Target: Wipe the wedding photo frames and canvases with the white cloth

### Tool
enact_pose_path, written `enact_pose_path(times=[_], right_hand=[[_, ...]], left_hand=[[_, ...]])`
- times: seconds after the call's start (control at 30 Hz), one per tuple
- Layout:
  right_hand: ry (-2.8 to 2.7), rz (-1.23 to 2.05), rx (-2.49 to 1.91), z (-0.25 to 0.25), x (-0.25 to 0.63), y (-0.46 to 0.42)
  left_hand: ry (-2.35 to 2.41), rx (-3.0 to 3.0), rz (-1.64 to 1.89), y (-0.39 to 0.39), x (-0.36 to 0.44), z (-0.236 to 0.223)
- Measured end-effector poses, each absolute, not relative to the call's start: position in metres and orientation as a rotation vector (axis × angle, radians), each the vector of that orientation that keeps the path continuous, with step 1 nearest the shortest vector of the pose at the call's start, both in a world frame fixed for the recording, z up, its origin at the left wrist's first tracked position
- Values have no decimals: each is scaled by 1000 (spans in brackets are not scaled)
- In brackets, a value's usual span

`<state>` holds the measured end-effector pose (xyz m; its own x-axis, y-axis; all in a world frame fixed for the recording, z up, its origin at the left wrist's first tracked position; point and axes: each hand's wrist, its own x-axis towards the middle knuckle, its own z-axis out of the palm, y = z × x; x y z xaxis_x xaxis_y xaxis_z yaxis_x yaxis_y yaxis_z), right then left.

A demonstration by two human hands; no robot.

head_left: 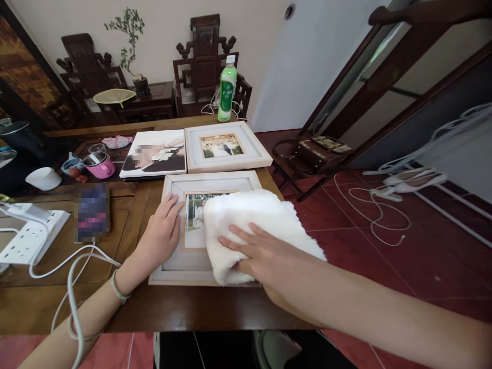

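A white picture frame (175, 264) lies flat on the wooden table (184, 307) close to its near edge. My left hand (161, 233) rests flat on the frame's left border, fingers stretched out. A fluffy white cloth (249, 215) covers the right half of the frame. My right hand (259, 253) lies on top of the cloth with fingers spread, pressing it down on the frame.
Behind lie a second white frame (225, 147) and a photo print (154, 152). A green bottle (227, 88) stands at the far edge. Left: a pink cup (99, 165), white bowl (43, 178), phone (92, 211), power strip (33, 233) with white cables (77, 266). Red floor with cables right.
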<state>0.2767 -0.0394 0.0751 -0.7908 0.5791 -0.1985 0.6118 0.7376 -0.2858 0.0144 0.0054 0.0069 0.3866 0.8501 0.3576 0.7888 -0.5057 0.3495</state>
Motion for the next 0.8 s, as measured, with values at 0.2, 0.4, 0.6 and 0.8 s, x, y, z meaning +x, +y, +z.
enact_pose_path(times=[0.2, 0.4, 0.6, 0.8], right_hand=[[2779, -551, 964, 78, 276, -37], [2800, -510, 1017, 89, 273, -30], [2827, -337, 1030, 77, 272, -22], [2812, -286, 1047, 71, 269, -18]], left_hand=[[1492, 2508, 739, 5, 15, 8], [1505, 2515, 756, 5, 15, 8], [1514, 2499, 751, 5, 15, 7], [1508, 2507, 750, 5, 15, 7]])
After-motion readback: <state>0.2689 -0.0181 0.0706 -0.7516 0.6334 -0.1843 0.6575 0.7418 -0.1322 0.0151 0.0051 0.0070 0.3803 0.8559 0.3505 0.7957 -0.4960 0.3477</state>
